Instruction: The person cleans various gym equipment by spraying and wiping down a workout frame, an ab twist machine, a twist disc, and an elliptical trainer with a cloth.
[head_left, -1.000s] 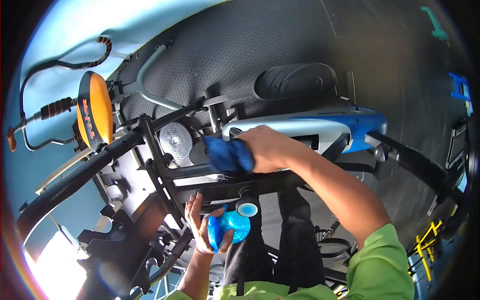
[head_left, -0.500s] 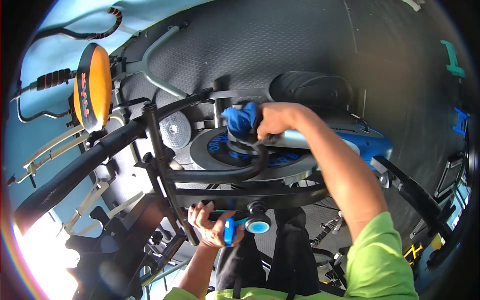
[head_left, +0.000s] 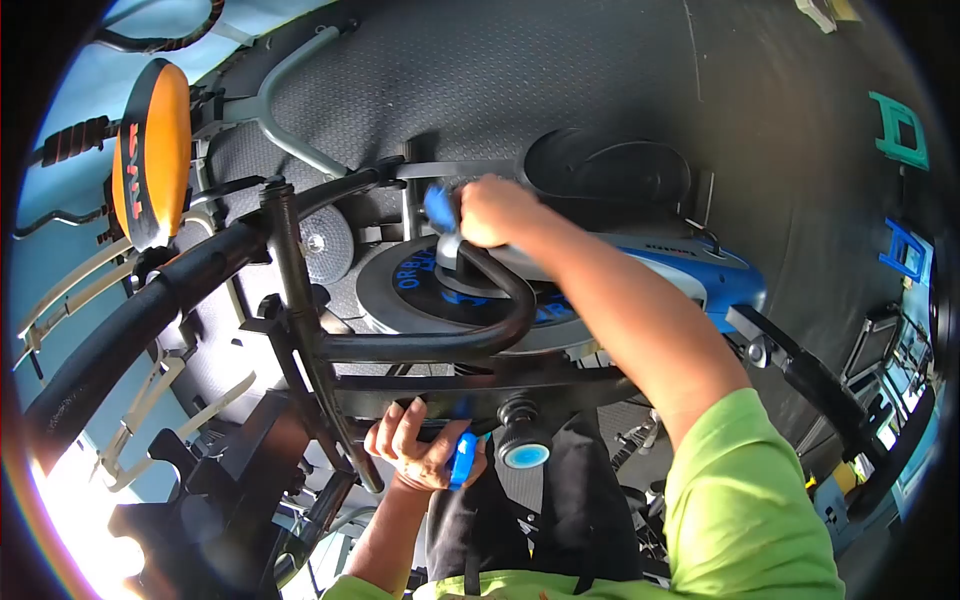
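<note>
My right hand (head_left: 497, 212) is closed on a blue cloth (head_left: 438, 208), part of it hanging out to the left. It is at the end of a curved black bar (head_left: 525, 310), above a round plate with blue lettering (head_left: 385, 297). My left hand (head_left: 415, 450) lies against the black frame beam (head_left: 590, 388), fingers curled at its near edge. A bright blue plastic piece (head_left: 462, 461) sits between its thumb and fingers; its kind is unclear. Just right of that hand is a round black knob with a light-blue face (head_left: 524, 456).
An orange and black seat or pad (head_left: 155, 155) stands at upper left. Behind the plate is a blue and silver machine housing (head_left: 725, 275). A thick black post (head_left: 170, 300) crosses the left side. Green and blue stools (head_left: 900, 130) stand at far right.
My right hand has moved left and slightly up with the blue cloth. My left hand stays by the beam. The whole view has shifted a little.
</note>
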